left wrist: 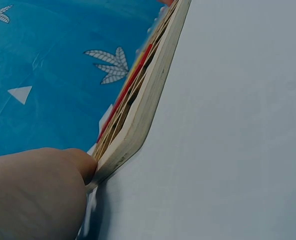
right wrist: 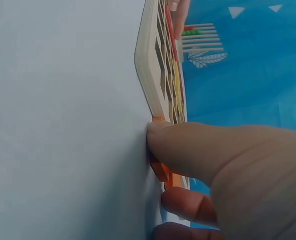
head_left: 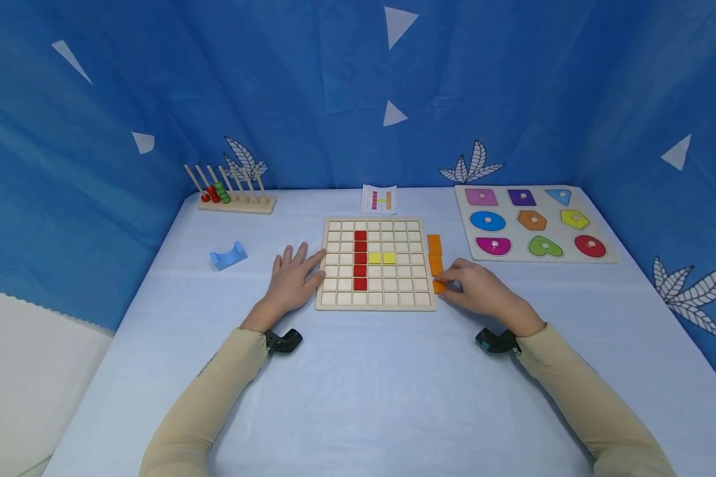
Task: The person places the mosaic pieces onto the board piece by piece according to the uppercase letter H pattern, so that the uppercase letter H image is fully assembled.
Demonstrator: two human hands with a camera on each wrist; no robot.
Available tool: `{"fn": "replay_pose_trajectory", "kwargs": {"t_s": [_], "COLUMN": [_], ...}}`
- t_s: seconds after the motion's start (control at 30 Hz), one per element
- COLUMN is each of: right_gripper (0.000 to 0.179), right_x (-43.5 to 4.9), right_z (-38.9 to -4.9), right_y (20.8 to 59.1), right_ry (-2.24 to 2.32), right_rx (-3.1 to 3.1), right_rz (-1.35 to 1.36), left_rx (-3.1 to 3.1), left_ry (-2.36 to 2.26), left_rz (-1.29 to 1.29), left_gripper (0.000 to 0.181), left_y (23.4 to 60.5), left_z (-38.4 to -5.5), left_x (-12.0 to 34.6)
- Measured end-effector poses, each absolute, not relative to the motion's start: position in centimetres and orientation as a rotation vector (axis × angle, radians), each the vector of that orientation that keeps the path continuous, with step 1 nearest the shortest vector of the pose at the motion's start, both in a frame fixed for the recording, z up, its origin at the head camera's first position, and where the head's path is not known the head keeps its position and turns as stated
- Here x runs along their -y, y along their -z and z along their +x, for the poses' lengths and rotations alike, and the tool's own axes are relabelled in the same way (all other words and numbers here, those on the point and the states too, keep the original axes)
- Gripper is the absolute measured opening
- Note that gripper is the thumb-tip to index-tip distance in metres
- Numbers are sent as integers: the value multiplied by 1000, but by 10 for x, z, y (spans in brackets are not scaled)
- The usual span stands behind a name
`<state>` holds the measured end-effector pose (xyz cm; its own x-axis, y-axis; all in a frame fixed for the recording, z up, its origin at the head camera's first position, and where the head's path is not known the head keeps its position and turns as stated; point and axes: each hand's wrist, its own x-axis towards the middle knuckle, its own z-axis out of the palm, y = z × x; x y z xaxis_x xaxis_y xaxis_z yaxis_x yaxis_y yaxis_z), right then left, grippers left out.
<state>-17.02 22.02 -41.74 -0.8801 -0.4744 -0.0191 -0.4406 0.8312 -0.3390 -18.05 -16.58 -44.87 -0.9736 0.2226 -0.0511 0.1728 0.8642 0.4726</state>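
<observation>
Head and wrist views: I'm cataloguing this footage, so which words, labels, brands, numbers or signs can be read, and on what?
None can be read in any view.
Left sleeve: small dark marks, possibly lettering, too small to read.
Card beyond the grid board: coloured squares; any print is too small to read.

Grid board [head_left: 390, 285] flat; red tiles [head_left: 360, 258], yellow tiles [head_left: 374, 258] inset; orange tiles [head_left: 435, 264] beside.

No words or numbers can be read. Dark marks [head_left: 207, 364] on the left sleeve [head_left: 205, 401] are too small to make out.
</observation>
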Motion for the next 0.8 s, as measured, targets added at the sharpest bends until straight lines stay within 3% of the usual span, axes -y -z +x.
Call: {"fn": "replay_pose_trajectory", "kwargs": {"t_s": [0.8], "right_gripper": [30], "right_x": [-222], "right_z": [-170], "right_y": [414], "right_ry": [498], "right_rx": [-2921], "right_rz": [-749], "left_rx": [-2939], "left_ry": [-739], "left_rz": [319], "left_gripper": [57], "left_y": [450], "left_z": [-181], "left_x": [166]}}
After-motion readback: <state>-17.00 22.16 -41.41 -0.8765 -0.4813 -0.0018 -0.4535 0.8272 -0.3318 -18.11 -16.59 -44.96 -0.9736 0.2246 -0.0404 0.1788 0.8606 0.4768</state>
